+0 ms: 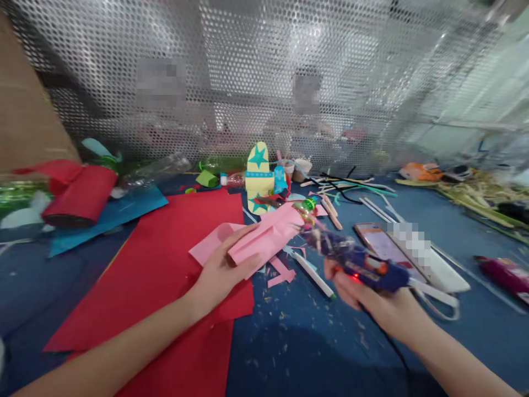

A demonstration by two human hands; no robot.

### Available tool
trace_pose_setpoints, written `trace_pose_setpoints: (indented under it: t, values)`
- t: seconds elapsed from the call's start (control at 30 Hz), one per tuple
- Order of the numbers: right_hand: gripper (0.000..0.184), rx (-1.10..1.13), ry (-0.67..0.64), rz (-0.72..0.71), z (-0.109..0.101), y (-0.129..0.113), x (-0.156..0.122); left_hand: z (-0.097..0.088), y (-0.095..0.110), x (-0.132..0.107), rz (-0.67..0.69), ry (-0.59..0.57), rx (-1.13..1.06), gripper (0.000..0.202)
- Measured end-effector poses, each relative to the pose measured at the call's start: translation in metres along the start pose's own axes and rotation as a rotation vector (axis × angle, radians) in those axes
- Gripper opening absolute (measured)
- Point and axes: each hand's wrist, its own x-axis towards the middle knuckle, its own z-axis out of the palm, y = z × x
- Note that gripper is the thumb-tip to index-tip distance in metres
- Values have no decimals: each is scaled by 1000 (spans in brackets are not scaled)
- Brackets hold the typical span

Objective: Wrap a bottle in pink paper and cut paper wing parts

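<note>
While the left hand (221,270) clasps a pink-wrapped bottle (268,234), the right hand (367,300) holds a blue glue gun (359,263).
The left grip pinches the pink wrap. The bottle is tilted over the edge of the red sheet (165,259) on the bench (289,342). The right grip is wrapped round the gun, its nozzle near the bottle's green neck, with a phone (378,240) just beyond.

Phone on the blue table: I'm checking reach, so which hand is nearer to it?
Right. The right hand, holding the glue gun, is close beside the phone; the left hand grips pink paper far left.
</note>
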Motion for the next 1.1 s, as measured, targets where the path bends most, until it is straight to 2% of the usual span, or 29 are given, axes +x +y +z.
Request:
trace_pose_setpoints:
  t: [0.1, 0.2, 0.33, 0.5, 0.6, 0.77, 0.97, 1.1]
  values:
    - [44, 35, -134, 39, 12, 0, -3, 1, 1, 0, -12, -7, -16, 52]
    - [43, -97, -197, -25, 12, 3, -6, 3, 1, -2, -11, -15, -40, 53]
    - [29, -265, -216, -166, 12, 5, -12, 5, -1, -4, -42, -51, -111, 58]
    - [28, -425, -177, -283, 21, -5, -15, 4, -2, -7, 31, -78, -48, 56]
    - [33, -463, -199, -264, 24, -5, -14, 4, -1, -8, 81, -104, -22, 57]
    - [49, -533, -160, -141, 24, 8, -15, 5, -4, -7, 140, -139, 0, 61]
    - [32, -446, -247, -162, 30, 6, -14, 6, -9, -6, 231, -148, 74, 61]
    - [50, -524, -159, -90, 31, 10, -15, 6, -8, -5, 268, -152, 159, 63]
